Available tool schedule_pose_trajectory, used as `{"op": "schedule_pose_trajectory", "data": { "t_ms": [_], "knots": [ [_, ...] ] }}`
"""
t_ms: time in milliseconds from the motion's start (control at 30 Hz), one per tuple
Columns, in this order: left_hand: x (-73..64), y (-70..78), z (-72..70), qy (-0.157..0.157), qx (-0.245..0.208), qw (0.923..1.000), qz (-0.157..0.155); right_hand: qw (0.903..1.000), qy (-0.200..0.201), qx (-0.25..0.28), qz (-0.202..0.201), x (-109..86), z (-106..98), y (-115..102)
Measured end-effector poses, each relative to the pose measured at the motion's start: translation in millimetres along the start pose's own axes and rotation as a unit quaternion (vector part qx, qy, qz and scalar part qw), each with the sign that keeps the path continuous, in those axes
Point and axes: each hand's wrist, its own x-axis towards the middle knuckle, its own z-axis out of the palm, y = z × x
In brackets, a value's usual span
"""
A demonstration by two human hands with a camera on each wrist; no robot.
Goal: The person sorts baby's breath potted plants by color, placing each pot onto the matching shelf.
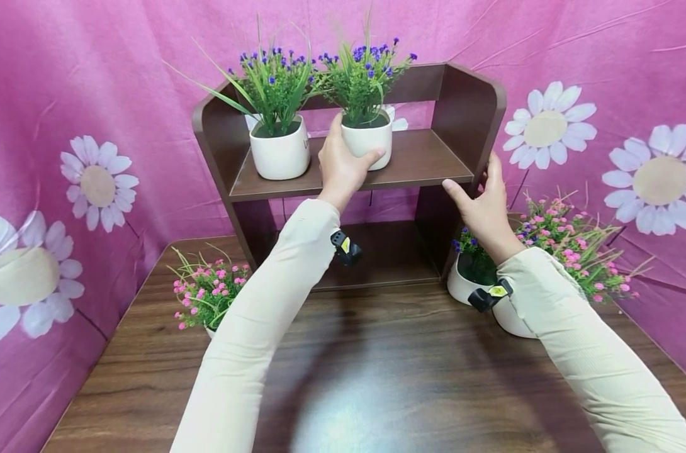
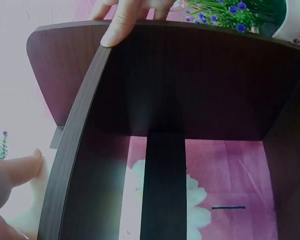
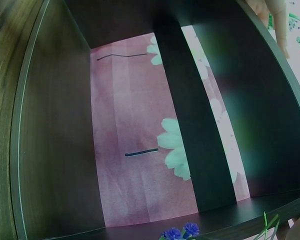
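Note:
A two-tier dark brown wooden shelf (image 1: 408, 154) stands on the table. On its upper board, my left hand (image 1: 343, 165) grips a white pot (image 1: 371, 139) of purple flowers, thumb across the front and fingers around its left side. To the left, another white pot (image 1: 281, 154) with purple flowers and long grass blades sits on the same board. My right hand (image 1: 486, 211) holds the shelf's right side panel, thumb at the front edge and fingers on the outer face. In the left wrist view, that right hand (image 2: 124, 20) wraps over the panel edge.
Right of the shelf, on the wooden table (image 1: 377, 371), stand a white pot (image 1: 462, 286) with purple flowers and a pink-flowered plant (image 1: 589, 255). Another pink-flowered plant (image 1: 213, 292) stands at the left, partly behind my left sleeve. A pink daisy-print curtain (image 1: 150, 75) hangs behind.

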Motion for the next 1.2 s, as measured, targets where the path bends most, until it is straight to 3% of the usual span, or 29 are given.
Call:
{"op": "schedule_pose_trajectory", "data": {
  "t_ms": [333, 600, 867, 1033, 1200],
  "knots": [
    [-1.3, -1.5, -2.5, -0.007, 0.007, 0.9998, -0.018, 1.0, -0.003, 0.004, 0.0, -1.0, -0.5, 0.9],
    [-12.0, -3.9, -16.4, -0.006, -0.003, 1.0, 0.007, 1.0, 0.0, 0.004, 0.001, -0.2, -0.9, 0.2],
    [-39.2, -11.5, -46.7, -0.05, -0.032, 0.9979, 0.026, 1.0, 0.003, 0.007, -0.002, -1.5, 0.2, -1.8],
    [-63.8, -17.9, -72.1, -0.097, -0.004, 0.9946, 0.035, 1.0, 0.004, 0.005, -0.002, -1.8, -0.2, -1.9],
    [-85.8, -32.2, -99.8, -0.11, 0.032, 0.9912, 0.067, 1.0, 0.002, 0.003, -0.002, -1.2, -0.5, -1.4]
  ]
}}
